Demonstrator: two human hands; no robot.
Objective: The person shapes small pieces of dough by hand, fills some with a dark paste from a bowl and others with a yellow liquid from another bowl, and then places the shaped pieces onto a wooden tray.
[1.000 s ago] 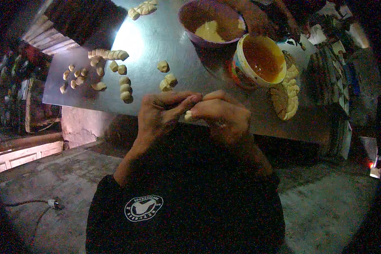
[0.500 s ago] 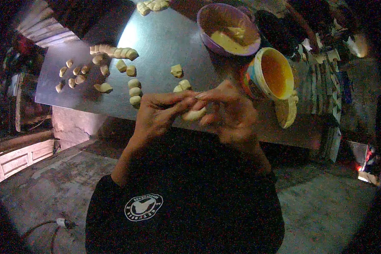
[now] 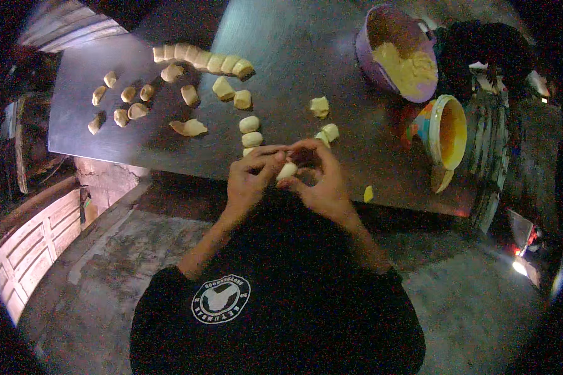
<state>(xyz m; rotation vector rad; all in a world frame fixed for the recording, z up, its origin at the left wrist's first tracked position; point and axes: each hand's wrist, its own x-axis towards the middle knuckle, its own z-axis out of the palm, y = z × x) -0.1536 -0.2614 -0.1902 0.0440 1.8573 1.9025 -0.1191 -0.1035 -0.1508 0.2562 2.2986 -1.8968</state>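
My left hand and my right hand meet at the near edge of the steel table, fingers closed round a small pale piece of dough between them. Just beyond them is a column of rounded dough pieces, partly hidden by my fingers. A short distance to the right of that column sit more lumps of dough. A long row of cut dough lies farther back, and several loose pieces are scattered across the left part of the table.
The steel table holds a purple bowl with pale yellow contents at the back right. Nearer stands a yellow-rimmed bucket, with something pale partly behind it. A small yellow piece lies near the front edge. A white panelled board is at lower left.
The view has shifted, so the bowl and dough appear farther right. The co-worker's hand seen earlier at the bowl is gone from there. My right hand's fingers have curled round the dough.
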